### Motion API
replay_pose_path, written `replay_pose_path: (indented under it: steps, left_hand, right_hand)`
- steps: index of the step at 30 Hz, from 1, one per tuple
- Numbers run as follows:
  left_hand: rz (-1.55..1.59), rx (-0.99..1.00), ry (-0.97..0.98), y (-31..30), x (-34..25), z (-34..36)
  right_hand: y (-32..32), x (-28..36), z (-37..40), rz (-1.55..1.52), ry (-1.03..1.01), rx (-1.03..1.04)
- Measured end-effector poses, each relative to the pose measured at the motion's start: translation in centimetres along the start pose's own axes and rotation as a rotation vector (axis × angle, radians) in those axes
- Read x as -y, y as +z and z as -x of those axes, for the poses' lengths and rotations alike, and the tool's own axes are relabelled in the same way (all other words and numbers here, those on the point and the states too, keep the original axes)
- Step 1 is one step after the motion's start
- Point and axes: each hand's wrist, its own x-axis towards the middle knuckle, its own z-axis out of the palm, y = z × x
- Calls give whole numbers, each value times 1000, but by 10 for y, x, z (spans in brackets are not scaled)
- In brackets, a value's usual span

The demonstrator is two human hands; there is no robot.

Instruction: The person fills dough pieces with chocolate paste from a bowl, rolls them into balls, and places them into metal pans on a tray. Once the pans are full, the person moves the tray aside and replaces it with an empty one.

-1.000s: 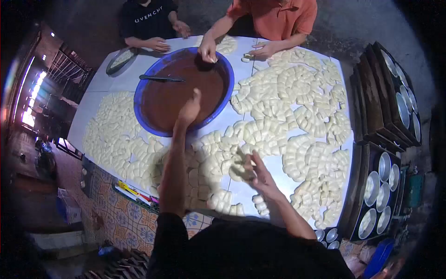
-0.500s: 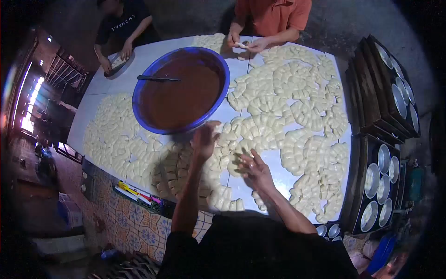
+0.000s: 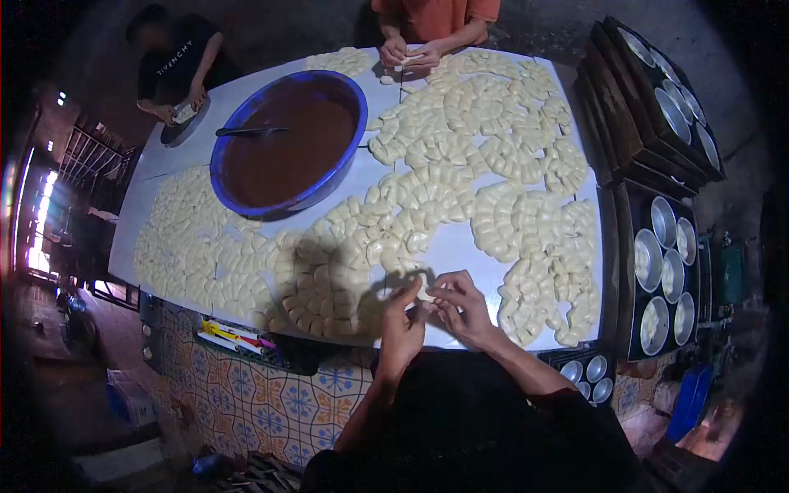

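Observation:
At the near edge of the white table (image 3: 456,246), my left hand (image 3: 401,324) and my right hand (image 3: 464,308) meet. Between their fingertips they pinch a small piece of pale dough (image 3: 425,289). Many shaped dough pieces (image 3: 427,193) cover much of the tabletop in curved, overlapping rows, beyond and on both sides of my hands. A blue basin (image 3: 358,111) of brown filling or liquid stands farther back on the left, with a dark-handled utensil (image 3: 251,131) in it.
Across the table a co-worker in orange (image 3: 444,20) handles dough. Another in black (image 3: 185,62) holds a metal pan (image 3: 185,127) at the far left corner. Dark trays of round tins (image 3: 672,275) are stacked at the right. Coloured items (image 3: 234,335) lie below the near left edge.
My hands have come together near the table's edge, and dough now shows between my fingers. The whole view has shifted, so the basin and table appear farther left and higher.

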Motion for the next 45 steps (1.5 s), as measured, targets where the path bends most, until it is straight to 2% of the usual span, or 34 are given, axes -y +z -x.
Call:
replay_pose_path:
  steps: [1,2,3,5,6,8,10,11,13,15,16,17,18,19,20,22,23,24,25,26,27,28,31,32,35,36,37,38,39,40,41,43,44,45]
  left_hand:
    - [13,36,0,-2,6,1]
    - [26,72,-3,-2,9,4]
    - [67,94,-36,0,4,7]
    - [152,142,-94,5,-22,13]
    - [170,104,-110,11,-33,15]
    - [231,112,-222,14,-18,19]
    - [282,106,-307,21,-15,22]
    - [240,88,-273,26,-15,26]
    - [155,55,-200,37,-15,31]
    - [71,104,-199,38,1,34]
    - [72,112,-170,39,3,35]
    - [74,119,-143,40,7,37]
    - [277,126,-73,44,8,38]
    - [326,164,-63,45,7,40]
    - [374,202,-54,45,4,43]
    - [472,274,-71,44,-13,51]
    - [243,176,51,43,-7,52]
    - [14,77,170,39,3,52]
    - [-216,-21,290,35,14,51]
    - [-67,-104,207,30,24,51]
    - [-73,-137,129,21,22,51]
    - [-77,-178,56,10,17,49]
    - [-111,-350,-57,-21,36,54]
    - [-125,-416,-70,-29,47,58]
    - [-176,-380,-70,-47,48,73]
    - [-278,-360,7,-50,48,77]
    - [-381,-338,85,-49,48,78]
    - [-484,-309,159,-46,48,79]
    - [-436,-266,174,-42,47,80]
    - [-385,-221,193,-36,46,78]
    - [-333,-176,215,-30,46,77]
    - [-404,-73,57,-22,47,81]
    - [-631,3,61,-24,54,80]
    - [-726,27,75,-24,57,79]
  right_hand:
    - [-4,0,-1,-100,-12,5]
    - [-9,5,0,-123,86,-57]
    - [0,-2,6,-520,195,-240]
    - [-15,-1,7,-264,77,-106]
    - [-17,9,10,-238,64,-94]
    - [-16,31,17,-187,40,-67]
    - [-20,21,27,-114,71,-59]
    - [-21,15,35,-80,94,-54]
    - [-21,9,46,-171,261,-94]
    - [-16,8,55,-268,430,-184]
    - [-17,7,55,-117,334,-191]
    - [-18,6,60,-220,400,-136]
    - [-20,3,65,-325,465,-79]
    - [-23,1,70,-429,527,-21]
    - [-29,-1,76,-730,856,197]
    - [-26,-10,90,-648,717,149]
    - [-24,-14,95,-604,649,127]
    - [-23,-14,91,-548,676,10]
    - [-22,-19,86,-296,730,-71]
    - [-11,-41,93,-316,697,-149]
    - [3,-69,102,-333,664,-226]
    - [7,-88,109,-197,485,-217]
    - [3,-83,105,181,305,-258]
    - [-3,-73,103,97,586,-79]
    - [-20,-41,72,167,565,73]
    - [-11,-36,70,484,262,-132]
    - [-3,-29,67,462,248,-82]
    - [9,-22,62,383,176,65]
    - [21,-14,60,305,110,206]
    - [36,-5,53,444,-9,270]
    - [55,-13,50,451,-23,252]
    - [78,-34,44,383,-43,284]
    - [78,-34,46,261,70,326]
    - [71,-19,45,140,183,369]
